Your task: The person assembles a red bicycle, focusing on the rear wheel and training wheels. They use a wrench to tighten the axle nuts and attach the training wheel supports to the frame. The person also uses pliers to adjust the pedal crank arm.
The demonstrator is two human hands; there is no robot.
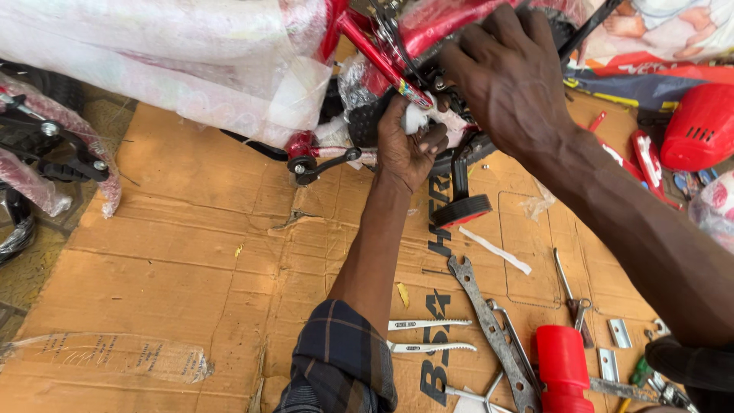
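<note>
- Flattened cardboard covers the floor; a wrench and a red cap lie nearest, below both hands.
- Left hand is curled around white wrapping under the red bicycle frame.
- Right hand, fingers bent, presses on the frame just above the left.

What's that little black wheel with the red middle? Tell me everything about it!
The small wheel has a black tyre that looks like rubber or plastic and a red hub. It sits at the bottom of a black bracket arm coming down from the red bicycle. It is tilted, so its red side faces down and its edge rests on the brown cardboard. Neither hand touches it; the left hand works just above it.
</note>
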